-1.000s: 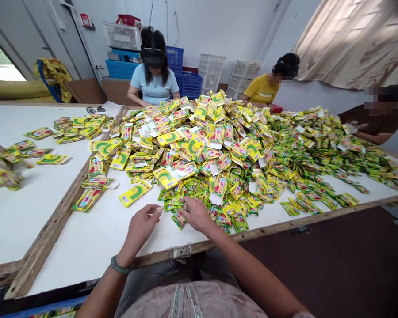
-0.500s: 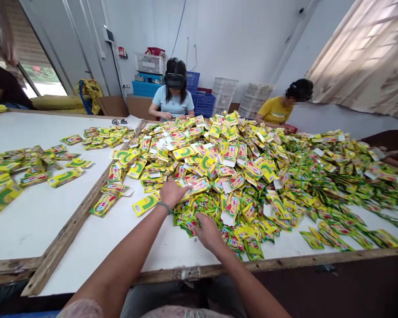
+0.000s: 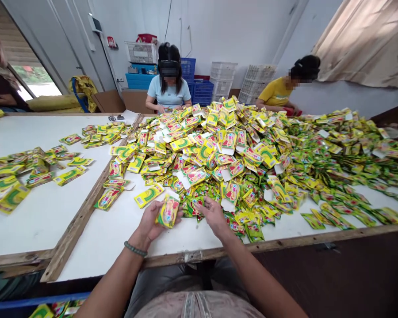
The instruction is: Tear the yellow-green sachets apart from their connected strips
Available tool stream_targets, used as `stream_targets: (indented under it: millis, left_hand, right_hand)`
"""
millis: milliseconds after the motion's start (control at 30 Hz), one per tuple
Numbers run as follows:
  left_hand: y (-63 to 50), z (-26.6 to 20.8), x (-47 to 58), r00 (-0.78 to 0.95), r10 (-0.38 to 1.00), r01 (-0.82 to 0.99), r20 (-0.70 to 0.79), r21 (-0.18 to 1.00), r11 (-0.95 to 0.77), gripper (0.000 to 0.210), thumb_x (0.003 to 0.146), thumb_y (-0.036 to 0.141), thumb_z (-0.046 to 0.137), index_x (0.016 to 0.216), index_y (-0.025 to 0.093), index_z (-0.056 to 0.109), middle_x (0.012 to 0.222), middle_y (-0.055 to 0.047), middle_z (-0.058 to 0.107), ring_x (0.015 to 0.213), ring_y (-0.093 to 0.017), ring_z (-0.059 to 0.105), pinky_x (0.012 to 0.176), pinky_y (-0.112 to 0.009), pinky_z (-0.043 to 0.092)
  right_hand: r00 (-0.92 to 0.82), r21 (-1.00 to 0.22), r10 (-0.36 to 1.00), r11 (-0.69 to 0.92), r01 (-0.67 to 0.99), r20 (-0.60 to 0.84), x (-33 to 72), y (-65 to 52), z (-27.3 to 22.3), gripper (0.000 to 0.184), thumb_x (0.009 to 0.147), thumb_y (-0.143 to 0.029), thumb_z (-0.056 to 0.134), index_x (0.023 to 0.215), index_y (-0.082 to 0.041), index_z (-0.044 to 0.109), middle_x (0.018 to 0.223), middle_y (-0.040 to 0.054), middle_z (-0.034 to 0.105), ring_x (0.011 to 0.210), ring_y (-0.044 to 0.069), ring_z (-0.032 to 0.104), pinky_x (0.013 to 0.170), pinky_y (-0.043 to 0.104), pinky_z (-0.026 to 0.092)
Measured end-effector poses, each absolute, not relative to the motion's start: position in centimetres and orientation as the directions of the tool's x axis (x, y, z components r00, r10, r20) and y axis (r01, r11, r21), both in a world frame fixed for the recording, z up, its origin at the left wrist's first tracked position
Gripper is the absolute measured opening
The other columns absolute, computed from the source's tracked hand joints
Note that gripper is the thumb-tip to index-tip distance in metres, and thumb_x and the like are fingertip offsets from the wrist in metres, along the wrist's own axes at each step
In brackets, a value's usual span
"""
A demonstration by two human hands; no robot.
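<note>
My left hand holds a small yellow-and-green carton with red fruit printing, tilted toward me, its white flap raised at the top. My right hand is to its right, thumb and fingers closed on a small green sachet at the near edge of the heap. Behind both hands rises a large pile of cartons, several with open white flaps. Loose green sachets spread along its near right side. A yellow carton lies flat on the white table just beyond my left hand.
A wooden strip divides the table; more cartons lie left of it. Across the table sit a person in light blue and another in yellow. A blue-rimmed container holds packets at lower left.
My left hand has drawn back from the pile toward me with a carton in it. My right hand has moved slightly up and right, onto a sachet. The view has shifted slightly.
</note>
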State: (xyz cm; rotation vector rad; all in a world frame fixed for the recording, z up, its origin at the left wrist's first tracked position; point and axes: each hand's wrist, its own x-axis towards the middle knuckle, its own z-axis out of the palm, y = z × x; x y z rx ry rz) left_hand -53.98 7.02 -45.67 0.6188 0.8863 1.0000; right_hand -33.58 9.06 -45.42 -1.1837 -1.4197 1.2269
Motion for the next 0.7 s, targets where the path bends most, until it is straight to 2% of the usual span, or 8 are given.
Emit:
stream_targets:
  millis: [67, 100, 167, 300, 400, 500, 700]
  left_hand:
    - [5.5, -46.2, -52.9, 0.324, 0.885, -0.573, -0.334, 0.675, 0.464, 0.030, 0.070, 0.029, 0.061, 0.095, 0.013, 0.059, 0.086, -0.011, 0.068, 0.078, -0.023, 0.066, 0.069, -0.036, 0.052]
    - [5.1, -46.5, -52.4, 0.310, 0.890, -0.568, -0.334, 0.685, 0.455, 0.031, 0.067, 0.025, 0.067, 0.094, 0.014, 0.059, 0.083, -0.009, 0.068, 0.075, -0.021, 0.065, 0.068, -0.033, 0.051]
    - [4.7, -46.7, -51.8, 0.270, 0.908, -0.498, -0.321, 0.760, 0.417, 0.035, 0.063, 0.022, 0.074, 0.093, 0.014, 0.059, 0.080, -0.007, 0.068, 0.069, -0.017, 0.064, 0.064, -0.027, 0.049]
    - [4.5, -46.9, -51.9, 0.243, 0.932, -0.283, -0.268, 0.900, 0.332, 0.037, 0.060, 0.031, 0.078, 0.088, 0.014, 0.059, 0.081, -0.003, 0.067, 0.067, -0.013, 0.060, 0.061, -0.022, 0.044]
    - [4.1, -47.0, -52.1, 0.234, 0.945, -0.148, -0.228, 0.952, 0.267, 0.037, 0.061, 0.034, 0.077, 0.087, 0.015, 0.059, 0.080, -0.001, 0.067, 0.068, -0.013, 0.058, 0.061, -0.022, 0.043]
    - [3.6, -47.2, -52.1, 0.258, 0.947, -0.125, -0.194, 0.965, 0.231, 0.038, 0.066, 0.038, 0.072, 0.094, 0.015, 0.060, 0.087, -0.003, 0.067, 0.072, -0.015, 0.059, 0.064, -0.023, 0.044]
    - [3.1, -46.8, -52.6, 0.280, 0.937, -0.131, -0.207, 0.959, 0.251, 0.050, 0.065, 0.041, 0.072, 0.106, 0.014, 0.062, 0.098, -0.006, 0.069, 0.082, -0.019, 0.061, 0.070, -0.024, 0.046]
  right_hand:
    - [-0.185, -0.987, 0.979, 0.110, 0.120, 0.087, -34.4, 9.0, -45.7, 0.027, 0.075, -0.043, 0.061, 0.089, -0.019, 0.061, 0.081, 0.0017, 0.063, 0.079, 0.017, 0.058, 0.071, 0.030, 0.049]
    - [-0.198, -0.981, 0.974, 0.137, 0.134, 0.109, -34.6, 8.9, -45.8, 0.028, 0.076, -0.042, 0.059, 0.094, -0.020, 0.061, 0.088, 0.0024, 0.064, 0.085, 0.018, 0.059, 0.076, 0.031, 0.049]
    - [-0.201, -0.973, 0.972, 0.156, 0.173, 0.120, -34.5, 8.8, -45.9, 0.031, 0.079, -0.040, 0.056, 0.103, -0.021, 0.060, 0.100, 0.0035, 0.064, 0.091, 0.019, 0.058, 0.079, 0.032, 0.048]
    - [-0.196, -0.929, 0.969, 0.205, 0.308, 0.149, -33.2, 8.9, -45.1, 0.036, 0.080, -0.033, 0.056, 0.114, -0.022, 0.055, 0.112, 0.0048, 0.061, 0.097, 0.019, 0.058, 0.080, 0.030, 0.047]
    - [-0.263, -0.833, 0.938, 0.326, 0.448, 0.226, -32.7, 9.0, -44.0, 0.031, 0.079, -0.029, 0.058, 0.109, -0.022, 0.058, 0.107, 0.0038, 0.063, 0.098, 0.018, 0.057, 0.084, 0.030, 0.044]
    - [-0.366, -0.739, 0.895, 0.424, 0.523, 0.255, -33.0, 9.3, -43.1, 0.021, 0.080, -0.023, 0.057, 0.100, -0.021, 0.064, 0.098, 0.0031, 0.064, 0.090, 0.016, 0.057, 0.083, 0.029, 0.042]
    - [-0.587, -0.613, 0.805, 0.509, 0.605, 0.089, -34.1, 10.1, -42.3, 0.013, 0.074, -0.012, 0.063, 0.082, -0.020, 0.069, 0.077, 0.0005, 0.060, 0.077, 0.013, 0.054, 0.070, 0.023, 0.038]
